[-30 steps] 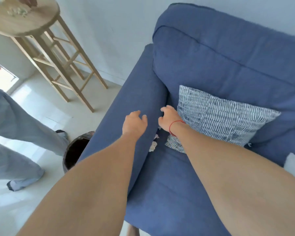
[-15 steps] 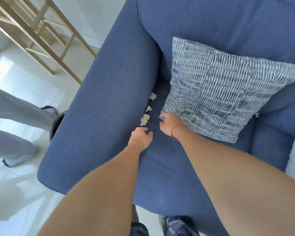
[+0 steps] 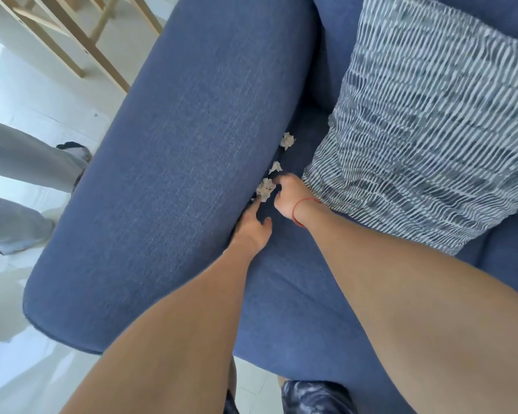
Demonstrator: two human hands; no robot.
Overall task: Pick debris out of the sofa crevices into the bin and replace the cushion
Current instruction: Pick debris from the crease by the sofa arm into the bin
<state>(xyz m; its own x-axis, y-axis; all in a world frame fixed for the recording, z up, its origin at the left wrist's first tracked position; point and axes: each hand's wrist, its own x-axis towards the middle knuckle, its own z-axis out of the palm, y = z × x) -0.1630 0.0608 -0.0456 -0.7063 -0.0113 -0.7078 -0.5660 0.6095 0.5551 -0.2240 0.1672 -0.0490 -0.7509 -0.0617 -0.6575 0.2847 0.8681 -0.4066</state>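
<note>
Three crumpled white paper scraps lie in the crevice between the blue sofa's armrest (image 3: 177,174) and its seat (image 3: 281,294): a far scrap (image 3: 287,141), a middle scrap (image 3: 275,167) and a near scrap (image 3: 265,188). My left hand (image 3: 251,227) rests in the crevice, index finger stretched to just below the near scrap and thumb apart. My right hand (image 3: 289,197), with a red string at the wrist, is curled with its fingertips at the near scrap. Whether it grips the scrap is not clear. The striped blue-white cushion (image 3: 425,124) leans against the backrest, its lower-left corner beside my right hand.
Behind the armrest only a dark sliver of the bin (image 3: 78,182) shows. Another person's grey trouser legs (image 3: 18,162) and dark shoe (image 3: 72,146) stand on the white floor at left. Wooden stool legs (image 3: 81,40) rise at top left. My own shoe (image 3: 314,395) is below the seat edge.
The view has closed in on the crevice. My left hand slid forward along it to the near scrap. My right hand shifted from the cushion's corner toward that scrap.
</note>
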